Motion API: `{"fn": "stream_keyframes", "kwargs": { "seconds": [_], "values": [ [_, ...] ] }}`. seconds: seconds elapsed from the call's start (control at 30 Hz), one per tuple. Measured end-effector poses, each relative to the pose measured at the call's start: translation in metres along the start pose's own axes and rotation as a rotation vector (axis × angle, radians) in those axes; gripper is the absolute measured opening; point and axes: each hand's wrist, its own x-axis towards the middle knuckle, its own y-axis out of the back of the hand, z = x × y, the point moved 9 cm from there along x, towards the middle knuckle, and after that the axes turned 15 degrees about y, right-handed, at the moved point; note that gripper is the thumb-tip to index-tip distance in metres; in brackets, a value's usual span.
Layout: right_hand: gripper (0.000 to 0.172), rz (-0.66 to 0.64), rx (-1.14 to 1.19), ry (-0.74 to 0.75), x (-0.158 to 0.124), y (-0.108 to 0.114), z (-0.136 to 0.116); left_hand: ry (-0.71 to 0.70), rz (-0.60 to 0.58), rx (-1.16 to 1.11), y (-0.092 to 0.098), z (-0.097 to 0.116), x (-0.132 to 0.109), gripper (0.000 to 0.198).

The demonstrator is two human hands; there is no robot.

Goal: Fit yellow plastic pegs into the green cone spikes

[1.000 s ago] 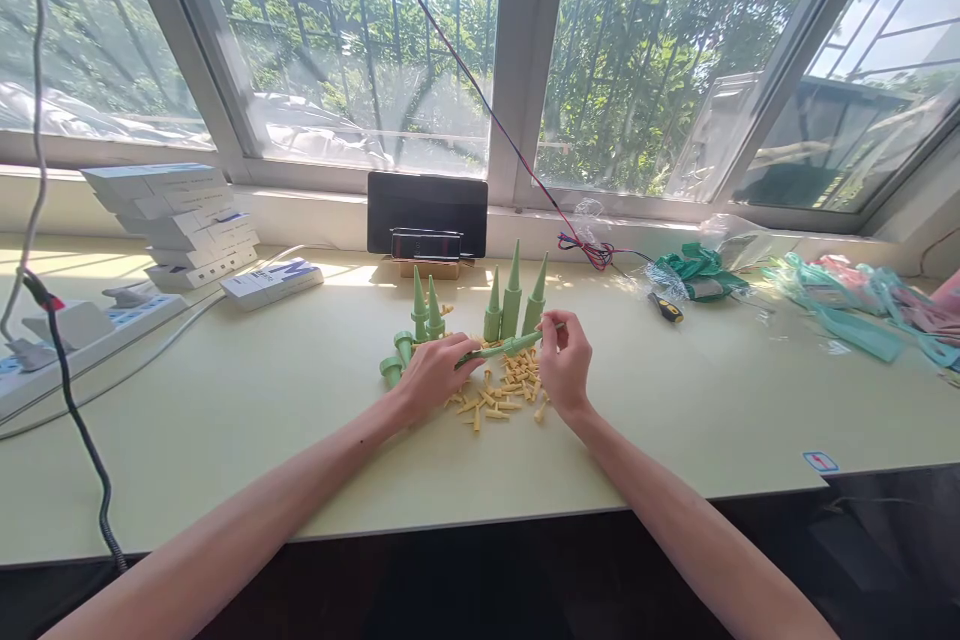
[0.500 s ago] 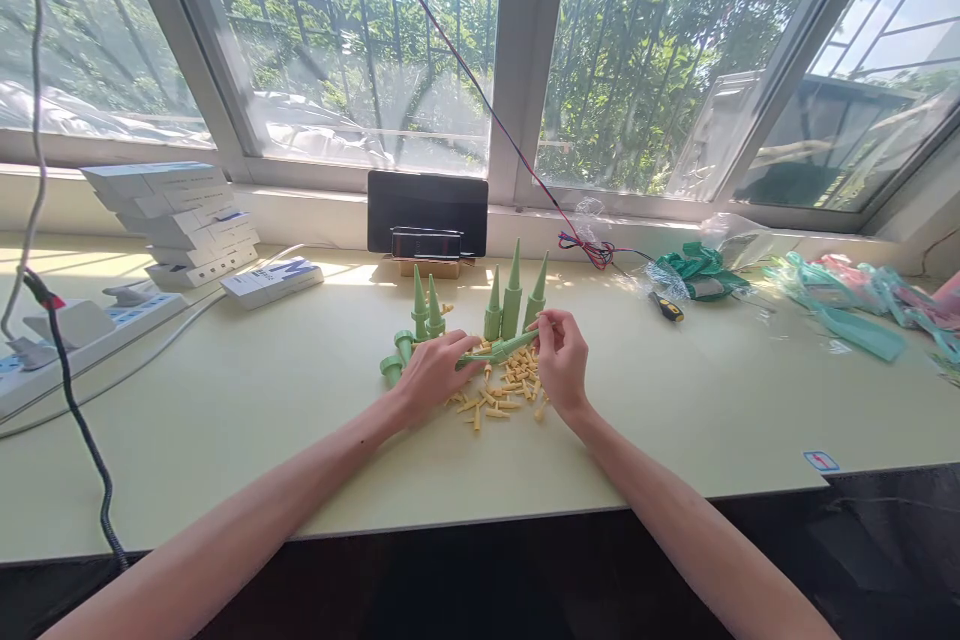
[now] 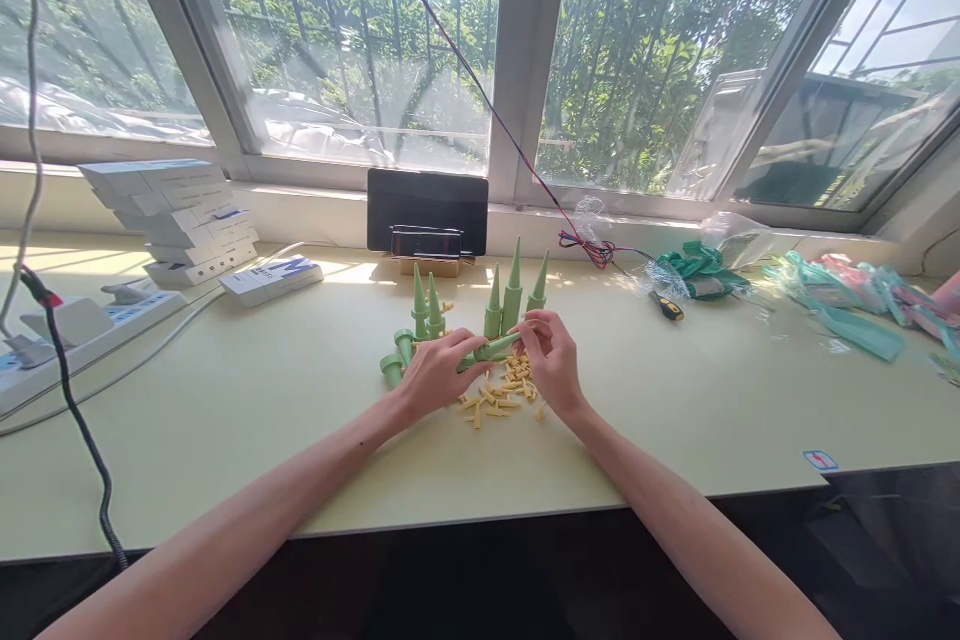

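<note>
My left hand (image 3: 444, 368) is closed around a green plastic spike (image 3: 499, 347), gripping its thicker end. The spike lies nearly level, its narrow end pointing right and slightly up. At that narrow end the fingers of my right hand (image 3: 553, 360) are pinched together; the very tip is hidden by them. Below the held spike lies a pile of small yellow tapered pieces (image 3: 496, 404). Behind it, three green spikes (image 3: 513, 295) stand point up. Two more upright spikes (image 3: 427, 308) are behind my left hand, and green collared pieces (image 3: 391, 368) lie beside its wrist.
A dark tablet (image 3: 427, 200) leans on a stand at the back. White boxes (image 3: 180, 220) are stacked at left, near a power strip (image 3: 112, 325). To the right lie a yellow-black tool (image 3: 666, 307), green wrapping (image 3: 701, 270) and plastic bags (image 3: 855, 305).
My right hand has shifted a little left, and the held spike's narrow end has come left with it. My left hand has turned slightly and stays on the spike.
</note>
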Motion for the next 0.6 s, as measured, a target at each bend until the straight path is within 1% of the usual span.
{"fn": "stream_keyframes", "kwargs": {
  "seconds": [0.23,0.6],
  "values": [
    [0.019,0.010,0.034,-0.026,-0.0005,-0.0010,0.0008,-0.001,0.014,-0.015,0.0004,0.0001,-0.0011,0.031],
    [0.021,0.034,0.053,-0.043,-0.0014,0.0000,0.0020,-0.027,-0.041,-0.107,0.0027,0.0082,-0.0011,0.033]
  ]
}}
